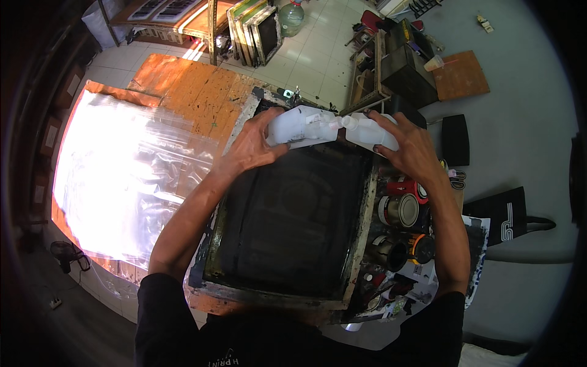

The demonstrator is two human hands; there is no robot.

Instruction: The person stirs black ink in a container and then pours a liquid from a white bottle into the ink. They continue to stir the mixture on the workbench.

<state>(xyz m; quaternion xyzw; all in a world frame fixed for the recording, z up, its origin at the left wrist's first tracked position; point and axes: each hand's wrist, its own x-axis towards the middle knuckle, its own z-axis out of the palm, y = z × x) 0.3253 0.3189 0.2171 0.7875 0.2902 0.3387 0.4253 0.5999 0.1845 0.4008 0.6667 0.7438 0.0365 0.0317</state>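
My left hand [255, 142] is closed around a whitish plastic jug [298, 129], which lies tilted with its neck toward the right. Across from it, my right hand [405, 142] grips a second whitish plastic jug [369, 131], its neck pointing left. The two necks meet or nearly meet; whether they touch I cannot tell. Both jugs are over the far end of a screen-printing frame [362, 244] with a dark mesh [287, 208]. Dark stains mark my right fingertips.
Clear plastic sheets [122, 177] cover the wooden table [183, 82] at left. Paint cans [398, 210] and an open dark tin [389, 253] crowd the frame's right side. Scissors [457, 178] lie beyond my right forearm. More frames [260, 35] lean near a large water bottle [291, 18].
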